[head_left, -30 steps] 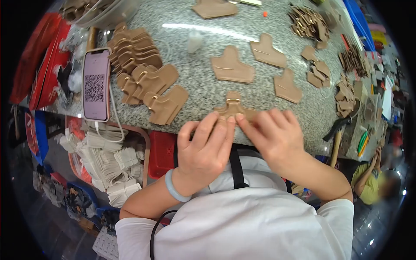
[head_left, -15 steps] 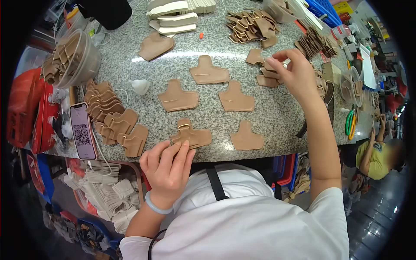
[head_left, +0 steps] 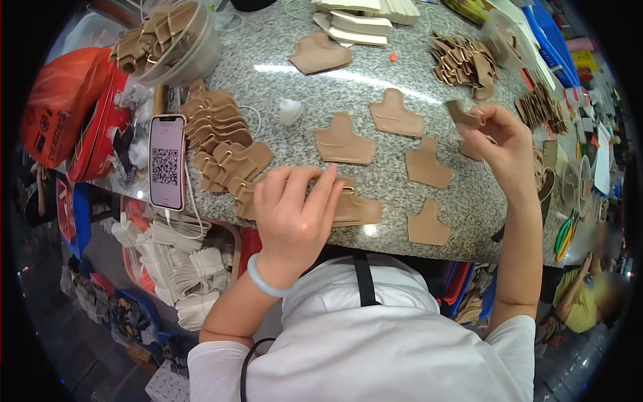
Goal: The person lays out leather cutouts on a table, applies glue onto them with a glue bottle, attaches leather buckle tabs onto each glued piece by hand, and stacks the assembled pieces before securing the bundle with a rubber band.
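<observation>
My left hand (head_left: pixel 295 214) has its fingers bent and pressed together over the left part of a brown leather piece (head_left: pixel 362 212) with a metal loop, at the table's front edge; its fingertips partly hide the piece. Raised over the right side, my right hand (head_left: pixel 502 144) pinches a small brown strap piece (head_left: pixel 462 114) between thumb and fingers. Between the hands lie flat leather pieces, among them one (head_left: pixel 345 139) at the middle and one (head_left: pixel 429 224) near the front edge. Overlapping looped pieces (head_left: pixel 218 127) are beside my left hand.
A phone (head_left: pixel 167 164) with a cable stands left, near a plastic tub (head_left: pixel 194 57) of brown pieces. Small looped parts (head_left: pixel 462 63) are heaped at the back right. White strips (head_left: pixel 351 27) lie at the back. White bundles (head_left: pixel 181 254) sit below the table. Another person (head_left: pixel 581 298) is at far right.
My right hand left the looped piece, reached to the small parts at right, and now holds a strap piece up. My left hand stays at the looped piece, covering its left part. The view has shifted.
</observation>
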{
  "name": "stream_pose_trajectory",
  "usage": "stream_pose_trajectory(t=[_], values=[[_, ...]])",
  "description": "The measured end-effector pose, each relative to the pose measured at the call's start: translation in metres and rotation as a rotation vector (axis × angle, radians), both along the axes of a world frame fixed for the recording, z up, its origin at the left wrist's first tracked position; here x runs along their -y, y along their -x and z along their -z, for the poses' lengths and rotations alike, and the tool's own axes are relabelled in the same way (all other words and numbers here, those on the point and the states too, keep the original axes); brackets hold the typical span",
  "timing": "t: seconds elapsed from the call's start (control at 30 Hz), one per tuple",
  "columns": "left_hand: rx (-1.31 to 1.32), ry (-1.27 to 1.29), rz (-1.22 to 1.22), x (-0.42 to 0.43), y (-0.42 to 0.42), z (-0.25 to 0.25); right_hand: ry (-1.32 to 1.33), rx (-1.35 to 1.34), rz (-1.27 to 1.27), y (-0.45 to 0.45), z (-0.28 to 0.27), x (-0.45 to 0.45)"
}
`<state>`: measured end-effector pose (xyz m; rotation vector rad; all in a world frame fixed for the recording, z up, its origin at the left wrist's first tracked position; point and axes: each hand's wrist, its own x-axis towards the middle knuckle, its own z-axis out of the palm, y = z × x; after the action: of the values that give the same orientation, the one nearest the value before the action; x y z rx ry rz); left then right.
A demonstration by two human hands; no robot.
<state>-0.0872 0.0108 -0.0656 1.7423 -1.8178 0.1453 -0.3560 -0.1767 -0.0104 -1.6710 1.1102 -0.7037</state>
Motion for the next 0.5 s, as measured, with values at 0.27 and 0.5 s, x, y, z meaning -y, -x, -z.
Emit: stream_pose_trajectory(t=[0.27,0.5], values=[[-0.017,-0.002,-0.022,0.007,-0.001,-0.002,0.082,0.082,-0.149,-0.022,-0.002,0.001],[-0.148,0.002,0.153,0.012,0.035,-0.01,-0.269,-0.075,-0.015,0.015,-0.003,-0.016]])
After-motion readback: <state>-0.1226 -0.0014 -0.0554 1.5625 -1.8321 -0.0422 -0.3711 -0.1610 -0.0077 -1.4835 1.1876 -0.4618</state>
